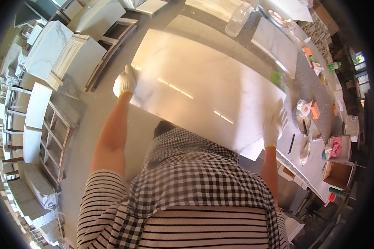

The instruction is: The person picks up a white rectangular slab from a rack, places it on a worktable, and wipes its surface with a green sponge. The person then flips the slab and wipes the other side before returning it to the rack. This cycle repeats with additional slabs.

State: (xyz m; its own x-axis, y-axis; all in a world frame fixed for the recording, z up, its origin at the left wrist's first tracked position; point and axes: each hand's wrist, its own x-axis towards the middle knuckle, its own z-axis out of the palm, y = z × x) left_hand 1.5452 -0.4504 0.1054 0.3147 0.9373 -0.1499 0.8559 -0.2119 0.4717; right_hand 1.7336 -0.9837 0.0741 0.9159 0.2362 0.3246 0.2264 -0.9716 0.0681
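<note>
A large glossy white marble-look slab [203,89] with grey veins is held flat in front of my body, a little tilted. My left hand [124,81], in a white knit glove, grips its left edge with the thumb upright and the other fingers out of sight. At the opposite edge, my right hand [274,124], gloved the same way and slightly blurred, clasps the slab, its fingertips along the side. Bright window light and thin streaks reflect in the polished face. The slab's near edge is close to my checked apron [187,182].
On the right, a workbench [311,166] carries tape, orange blocks and small tools. A smaller white slab [276,45] lies beyond, near a clear plastic bottle [239,18]. Stacked slabs [77,58] rest on wooden pallets at left, near a metal rack [56,137].
</note>
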